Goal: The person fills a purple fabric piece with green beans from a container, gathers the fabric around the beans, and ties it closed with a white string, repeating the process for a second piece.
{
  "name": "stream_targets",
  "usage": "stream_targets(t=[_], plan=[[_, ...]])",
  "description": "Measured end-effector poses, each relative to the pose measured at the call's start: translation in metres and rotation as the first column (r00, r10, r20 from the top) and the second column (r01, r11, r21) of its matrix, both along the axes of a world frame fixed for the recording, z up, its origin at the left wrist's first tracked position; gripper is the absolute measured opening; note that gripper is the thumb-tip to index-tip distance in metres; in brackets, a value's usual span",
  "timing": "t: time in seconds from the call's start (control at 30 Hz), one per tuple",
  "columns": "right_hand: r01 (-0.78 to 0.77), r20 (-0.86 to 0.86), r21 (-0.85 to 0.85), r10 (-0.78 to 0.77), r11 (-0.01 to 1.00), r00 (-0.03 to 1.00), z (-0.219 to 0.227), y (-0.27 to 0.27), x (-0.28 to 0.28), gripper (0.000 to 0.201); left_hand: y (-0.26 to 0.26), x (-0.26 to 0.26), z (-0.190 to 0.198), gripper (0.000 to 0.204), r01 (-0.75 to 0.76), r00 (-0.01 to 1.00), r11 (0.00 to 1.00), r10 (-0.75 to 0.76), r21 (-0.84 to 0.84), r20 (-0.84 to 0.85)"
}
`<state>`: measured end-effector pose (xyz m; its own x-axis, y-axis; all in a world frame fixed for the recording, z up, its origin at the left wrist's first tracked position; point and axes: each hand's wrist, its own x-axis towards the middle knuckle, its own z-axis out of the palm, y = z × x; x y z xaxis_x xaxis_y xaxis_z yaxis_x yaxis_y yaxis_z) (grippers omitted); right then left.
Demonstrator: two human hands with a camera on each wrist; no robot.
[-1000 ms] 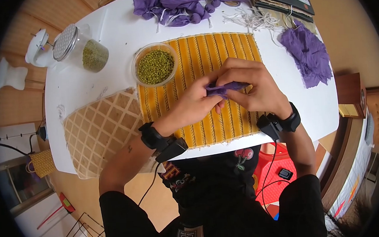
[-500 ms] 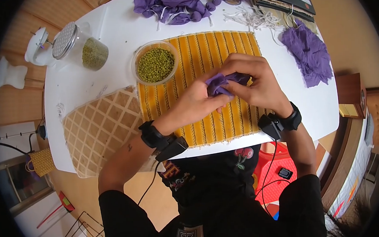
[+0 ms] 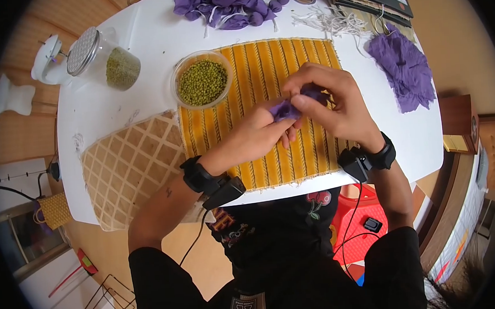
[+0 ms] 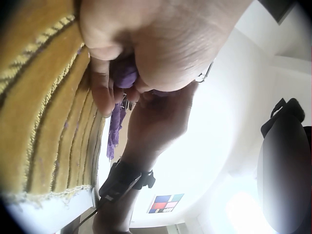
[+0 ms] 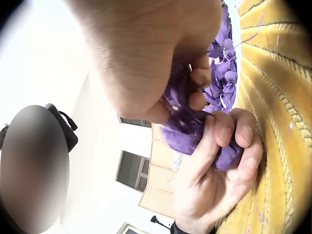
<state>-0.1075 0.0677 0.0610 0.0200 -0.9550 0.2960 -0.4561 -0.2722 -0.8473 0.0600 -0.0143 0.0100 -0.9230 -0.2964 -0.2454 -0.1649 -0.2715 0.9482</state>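
Observation:
Over a yellow striped cloth (image 3: 259,159), both hands hold one piece of purple fabric (image 3: 284,111). The left hand (image 3: 252,136) has its fingers curled round the fabric, and a rounded purple bulge (image 5: 228,157) shows between its fingers in the right wrist view. Thumb and fingers of the right hand (image 3: 341,103) pinch the fabric beside it, with part of the cloth bunched under that palm. In the left wrist view a purple lump (image 4: 126,74) pokes out below the left hand (image 4: 170,39). What lies inside the fabric is hidden.
A clear bowl of green beans (image 3: 202,82) stands left of the hands, a lidded jar (image 3: 122,68) beyond it. Purple fabric with white strings (image 3: 233,8) lies at the back, white threads (image 3: 336,24) beside it, another purple cloth (image 3: 402,68) at right. A lattice-patterned cloth (image 3: 135,167) lies at left.
The right hand has shifted slightly up and right, its thumb and fingertips now pinched together. The fabric, spread between the hands earlier, is more gathered, with less of it showing.

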Motion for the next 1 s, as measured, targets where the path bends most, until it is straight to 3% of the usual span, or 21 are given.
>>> stream_targets(t=[0.17, 0.37, 0.43, 0.53, 0.63, 0.87, 0.93, 0.97, 1.0], plan=[[-0.074, -0.208, -0.182, 0.035, 0.981, 0.978, -0.012, -0.004, 0.004, 0.013, 0.0, 0.001, -0.004, 0.015, 0.043, 0.999, 0.991, -0.044, -0.129, -0.001], [-0.048, -0.074, -0.084, 0.042, 0.995, 0.996, -0.008, -0.001, 0.0, 0.011, -0.001, -0.001, -0.001, 0.018, 0.049, 0.998, 0.996, -0.051, -0.071, -0.029], [0.016, 0.098, 0.069, -0.023, 0.997, 0.995, -0.006, 0.0, 0.0, 0.009, -0.001, -0.001, -0.001, 0.019, 0.054, 0.998, 0.996, -0.056, -0.072, -0.032], [0.069, 0.241, 0.132, -0.1, 0.989, 0.965, -0.014, -0.002, -0.002, 0.008, -0.001, 0.0, 0.0, 0.021, 0.015, 0.998, 0.999, -0.017, -0.033, -0.053], [0.054, 0.296, 0.226, -0.122, 0.973, 0.947, -0.011, -0.002, -0.005, 0.009, -0.003, -0.001, 0.0, 0.022, 0.026, 0.995, 0.998, -0.031, -0.059, -0.097], [0.031, 0.392, 0.221, -0.118, 0.975, 0.912, -0.016, -0.004, -0.01, 0.008, -0.005, -0.002, -0.001, 0.03, 0.009, 0.981, 0.984, 0.026, 0.176, -0.192], [-0.041, 0.523, 0.251, -0.099, 0.967, 0.846, -0.015, -0.003, -0.008, 0.012, -0.007, -0.001, -0.003, 0.031, 0.033, 0.976, 0.97, 0.021, 0.241, -0.217], [-0.039, 0.524, 0.248, -0.101, 0.968, 0.846, -0.016, -0.004, -0.009, 0.012, -0.007, -0.001, -0.004, 0.032, 0.032, 0.974, 0.976, 0.017, 0.214, -0.225], [0.024, 0.258, 0.129, -0.057, 0.991, 0.964, -0.019, -0.005, -0.011, 0.015, -0.008, -0.001, -0.005, 0.033, 0.031, 0.972, 0.982, 0.014, 0.188, -0.233]])
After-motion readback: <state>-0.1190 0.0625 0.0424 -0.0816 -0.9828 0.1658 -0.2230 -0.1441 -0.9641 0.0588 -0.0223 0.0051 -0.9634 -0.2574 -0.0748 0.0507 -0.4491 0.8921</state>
